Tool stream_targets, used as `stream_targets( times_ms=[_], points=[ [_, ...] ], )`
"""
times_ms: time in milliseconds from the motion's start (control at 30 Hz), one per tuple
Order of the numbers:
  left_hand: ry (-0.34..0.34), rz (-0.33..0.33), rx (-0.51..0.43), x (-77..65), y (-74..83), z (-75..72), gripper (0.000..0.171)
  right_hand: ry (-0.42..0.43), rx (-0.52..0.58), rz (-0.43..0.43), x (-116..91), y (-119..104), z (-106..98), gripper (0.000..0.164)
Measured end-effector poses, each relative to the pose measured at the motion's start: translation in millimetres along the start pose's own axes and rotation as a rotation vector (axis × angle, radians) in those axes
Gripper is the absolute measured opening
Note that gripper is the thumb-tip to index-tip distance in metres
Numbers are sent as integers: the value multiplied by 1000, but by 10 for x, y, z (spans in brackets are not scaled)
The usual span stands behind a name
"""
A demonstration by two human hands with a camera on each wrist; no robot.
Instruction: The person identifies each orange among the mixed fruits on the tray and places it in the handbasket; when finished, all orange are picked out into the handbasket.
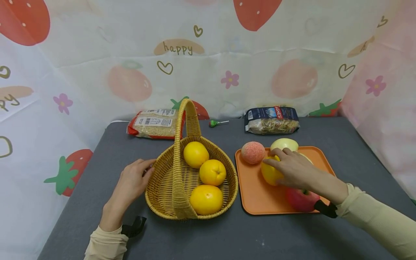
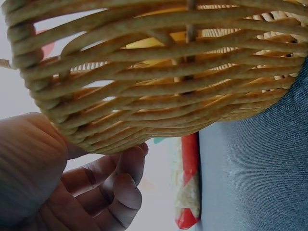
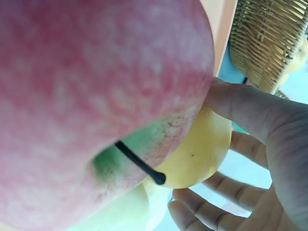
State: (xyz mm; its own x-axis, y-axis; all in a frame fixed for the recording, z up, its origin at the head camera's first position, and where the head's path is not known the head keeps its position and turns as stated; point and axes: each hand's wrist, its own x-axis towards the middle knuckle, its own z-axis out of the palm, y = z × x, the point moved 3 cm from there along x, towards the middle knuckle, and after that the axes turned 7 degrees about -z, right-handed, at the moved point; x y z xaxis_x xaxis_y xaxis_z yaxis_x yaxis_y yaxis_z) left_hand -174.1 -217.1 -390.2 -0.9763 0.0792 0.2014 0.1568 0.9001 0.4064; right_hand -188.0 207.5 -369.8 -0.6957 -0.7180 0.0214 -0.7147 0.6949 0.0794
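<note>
My left hand (image 1: 134,178) touches the outside of the wicker basket (image 1: 160,195) near its left rim. Its fingers are loosely bent, and part of the hand is hidden behind the weave in the left wrist view. Inside the basket lie three yellow-orange oranges (image 1: 212,172). Over the orange tray (image 1: 256,206), my right hand (image 1: 297,169) grips another orange (image 1: 270,173), thumb on one side and fingers round the other. A red apple (image 1: 302,200) sits close below that hand. Beyond it are a pale green fruit (image 1: 284,143) and a partly hidden pale yellow one.
A rough pink fruit (image 1: 253,152) lies at the tray's far left corner. Along the back of the grey table (image 1: 247,238) are a red-edged bag of grain (image 1: 154,124), a green lollipop (image 1: 214,123) and a dark pasta bag (image 1: 272,121). A printed curtain hangs behind.
</note>
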Motion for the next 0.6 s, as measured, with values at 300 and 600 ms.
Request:
stream_targets(
  times_ms=[300,600],
  points=[
    [-1,3,0,-6,-8,7,27,29,-12,-38,-23,0,6,62],
    [-4,-9,-4,0,18,-19,27,17,-34,-75,-29,10,23,70]
  ],
)
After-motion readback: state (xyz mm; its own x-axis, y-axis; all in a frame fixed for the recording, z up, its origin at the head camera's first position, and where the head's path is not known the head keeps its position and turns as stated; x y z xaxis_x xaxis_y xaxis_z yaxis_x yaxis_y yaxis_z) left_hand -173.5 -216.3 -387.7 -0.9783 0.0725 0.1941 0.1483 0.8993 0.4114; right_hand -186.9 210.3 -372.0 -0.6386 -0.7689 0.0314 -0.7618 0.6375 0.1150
